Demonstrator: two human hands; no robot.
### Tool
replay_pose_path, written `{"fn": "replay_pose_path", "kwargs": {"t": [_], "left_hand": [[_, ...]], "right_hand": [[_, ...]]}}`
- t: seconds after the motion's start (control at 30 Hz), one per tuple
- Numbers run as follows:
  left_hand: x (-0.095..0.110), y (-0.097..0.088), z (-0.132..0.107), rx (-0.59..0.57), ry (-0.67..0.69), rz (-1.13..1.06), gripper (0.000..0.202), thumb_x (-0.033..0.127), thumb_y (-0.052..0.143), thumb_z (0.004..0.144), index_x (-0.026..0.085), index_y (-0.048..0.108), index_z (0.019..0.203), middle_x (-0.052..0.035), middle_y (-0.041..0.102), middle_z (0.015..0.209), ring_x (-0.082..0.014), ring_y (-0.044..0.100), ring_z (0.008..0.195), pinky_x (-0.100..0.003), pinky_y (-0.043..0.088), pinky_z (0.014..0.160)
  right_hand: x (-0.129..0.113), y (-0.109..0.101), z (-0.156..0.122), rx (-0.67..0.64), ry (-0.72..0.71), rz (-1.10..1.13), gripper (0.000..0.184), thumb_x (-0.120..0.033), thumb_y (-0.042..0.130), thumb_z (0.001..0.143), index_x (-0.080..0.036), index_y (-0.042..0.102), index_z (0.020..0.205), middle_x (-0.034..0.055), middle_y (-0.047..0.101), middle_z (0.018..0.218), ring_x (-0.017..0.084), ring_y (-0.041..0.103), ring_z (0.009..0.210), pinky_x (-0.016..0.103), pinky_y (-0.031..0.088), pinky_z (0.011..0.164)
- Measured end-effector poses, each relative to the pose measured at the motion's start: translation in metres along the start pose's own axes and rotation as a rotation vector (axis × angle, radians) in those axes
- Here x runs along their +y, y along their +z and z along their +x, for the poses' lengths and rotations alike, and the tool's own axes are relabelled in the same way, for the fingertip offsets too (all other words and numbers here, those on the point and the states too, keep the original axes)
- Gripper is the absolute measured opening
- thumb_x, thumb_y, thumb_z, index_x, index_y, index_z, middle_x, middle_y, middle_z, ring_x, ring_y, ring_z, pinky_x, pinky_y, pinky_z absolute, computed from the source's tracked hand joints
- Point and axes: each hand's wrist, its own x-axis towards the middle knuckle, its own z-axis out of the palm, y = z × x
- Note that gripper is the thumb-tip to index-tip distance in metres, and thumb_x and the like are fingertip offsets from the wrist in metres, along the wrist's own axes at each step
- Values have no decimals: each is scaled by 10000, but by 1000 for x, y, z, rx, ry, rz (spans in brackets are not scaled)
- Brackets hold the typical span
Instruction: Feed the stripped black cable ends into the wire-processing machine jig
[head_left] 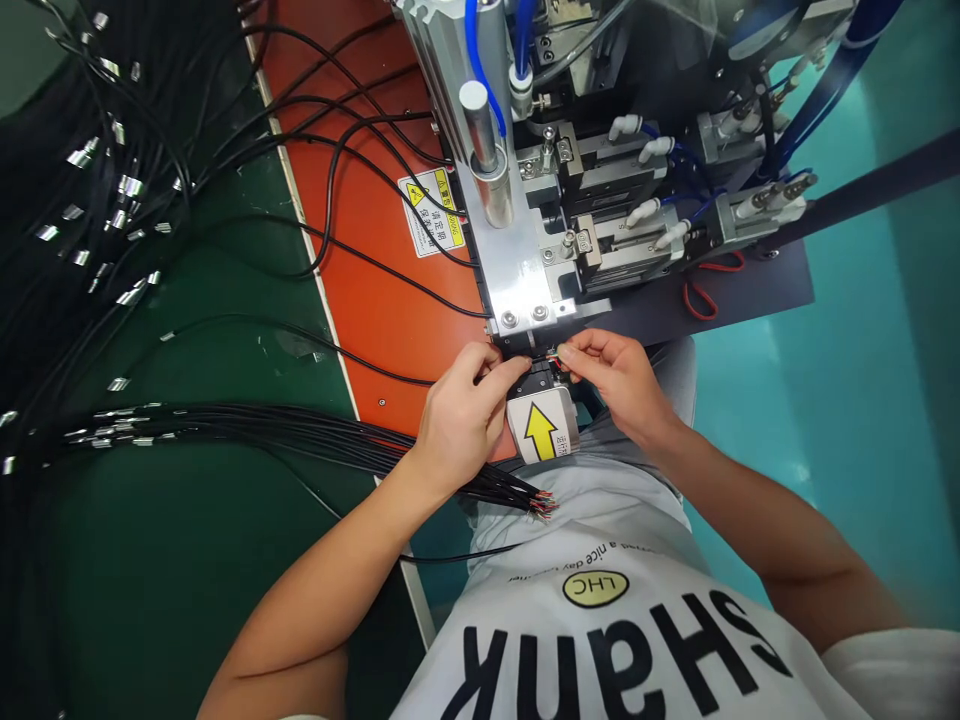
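left hand (465, 410): centre of frame, just below the machine's front edge. Thumb and forefinger are pinched shut, the other fingers curled. It grips a black cable (405, 381) that runs in from the left across the orange mat.
right hand (616, 380): just right of centre, facing the left hand. Thumb and forefinger tips are closed on the coloured wire tips (556, 354); the rest of the fingers are loosely bent.
wire tips: red and green strands, between the two hands, right at the machine's dark mouth. Can't tell if they're already inside it.
arrow block (541, 428): white block with a yellow arrow pointing up-frame, directly below the hands and between the wrists.
machine (525, 270): upper centre to upper right. Aluminium frame, air cylinder (480, 130) upright, blue hoses (474, 50) on top.
warning sticker (431, 212): on the machine's left side, upper centre.
orange mat (360, 260): under the machine, centre-left, with loose black leads looping over it.
cable bundle (285, 432): left to centre, lying across the green table (187, 560). Its stripped ends fan out near the left wrist, at the shirt edge.
cable pile (97, 180): upper left, black leads with shiny metal plugs, well apart from the hands.
shirt (600, 620): white with black lettering, bottom centre.
floor (825, 400): teal, right side of frame.
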Motion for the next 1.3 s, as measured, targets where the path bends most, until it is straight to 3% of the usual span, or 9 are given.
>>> {"fn": "replay_pose_path", "kwargs": {"t": [0.37,0.57,0.8,1.1,1.3], "left_hand": [[0,0,0,-13,-5,18,335,82,448,933,198,644,1178,-81,540,975,-183,588,956,-316,547,819],[0,0,1,-19,32,65,349,121,433,950,219,658,1198,-63,532,892,-170,579,869,-288,531,717],[1,2,3,-38,28,97,339,125,415,957,188,667,1174,-95,557,935,-206,594,969,-288,510,694],[2,4,2,-41,21,102,345,146,405,962,195,666,1183,-95,565,947,-193,587,917,-285,501,695],[2,3,2,-51,21,109,350,136,404,957,188,663,1186,-97,569,951,-176,563,846,-279,486,678]], "right_hand": [[2,-2,2,-21,1,-2,233,-392,785,782,-189,673,756,5,658,729,127,560,666,268,467,655],[1,0,2,-5,-18,-37,269,-437,775,777,-193,662,771,5,649,721,129,552,635,272,473,623],[0,3,2,8,-31,-67,292,-454,761,777,-191,634,770,-3,618,708,124,557,614,268,497,601],[1,2,1,-2,-83,-119,289,-458,732,809,-191,623,792,-3,611,717,126,561,618,272,494,605],[0,1,2,-22,-16,-58,283,-440,756,782,-183,638,770,-12,598,676,118,536,601,267,461,601]]}}
